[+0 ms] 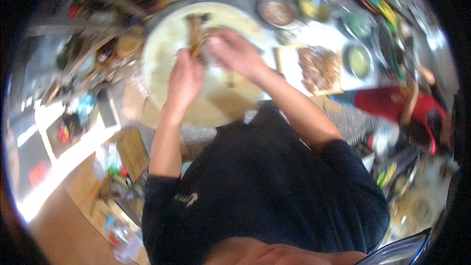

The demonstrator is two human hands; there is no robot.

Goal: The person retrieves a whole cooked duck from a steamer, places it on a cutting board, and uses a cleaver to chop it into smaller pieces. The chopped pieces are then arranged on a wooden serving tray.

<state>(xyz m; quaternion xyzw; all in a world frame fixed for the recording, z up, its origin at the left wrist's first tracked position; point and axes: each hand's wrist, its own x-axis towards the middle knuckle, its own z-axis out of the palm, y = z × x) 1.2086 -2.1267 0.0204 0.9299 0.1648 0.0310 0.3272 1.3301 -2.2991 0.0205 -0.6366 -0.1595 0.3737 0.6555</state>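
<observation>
A long, narrow brown piece (196,35) with a darker far end lies over the large round pale board (159,78). Its exact kind is too blurred to tell. My left hand (186,76) is closed on the near end of this piece. Just to its right, my right hand (234,53) is curled closed beside the piece, fingertips turned toward it. Blur hides what those fingers hold, if anything. A small dark streak (230,79) marks the board below my right hand.
Right of the board stands a shallow tray (283,66) of brown pieces (319,71). Near it are a bowl with pale green contents (359,61) and several filled bowls farther back. A person in red (392,103) is at the right. Cluttered shelves (93,59) line the left.
</observation>
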